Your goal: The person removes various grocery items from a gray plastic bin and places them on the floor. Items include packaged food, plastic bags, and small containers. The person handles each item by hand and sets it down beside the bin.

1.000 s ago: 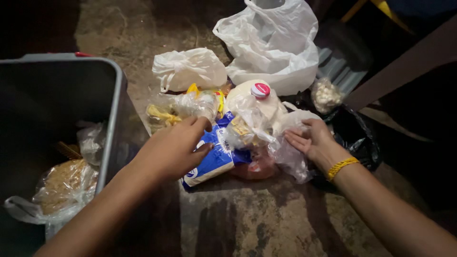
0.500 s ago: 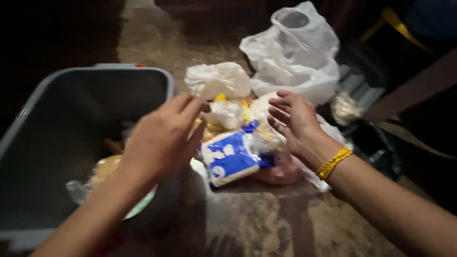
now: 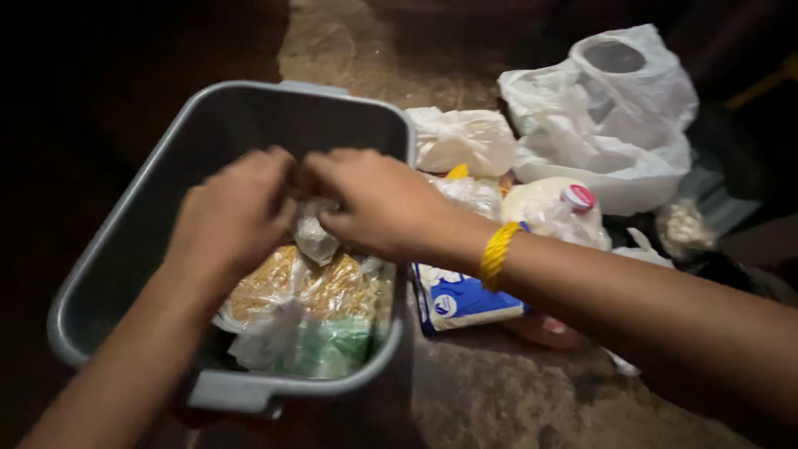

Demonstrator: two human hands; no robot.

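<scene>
Here both the left hand (image 3: 237,212) and the right hand (image 3: 378,199) pinch the twisted top of a clear bag of grain (image 3: 312,283) inside the grey bin (image 3: 125,249). Just beside it lie a blue packet (image 3: 461,299), a white jug (image 3: 553,212) and white plastic bags (image 3: 607,133).

I am crouched over the floor of a dim, modest home storage or cooking corner. The rough, stained bare concrete floor (image 3: 499,391) serves as my work surface. Household groceries lie directly on it: knotted white plastic carrier bags (image 3: 607,125), a blue-and-white paper food packet (image 3: 457,295), and a white plastic jug with a red cap (image 3: 553,208). A grey rectangular plastic tub (image 3: 125,241) holds clear bags of dry grain (image 3: 307,287).
</scene>
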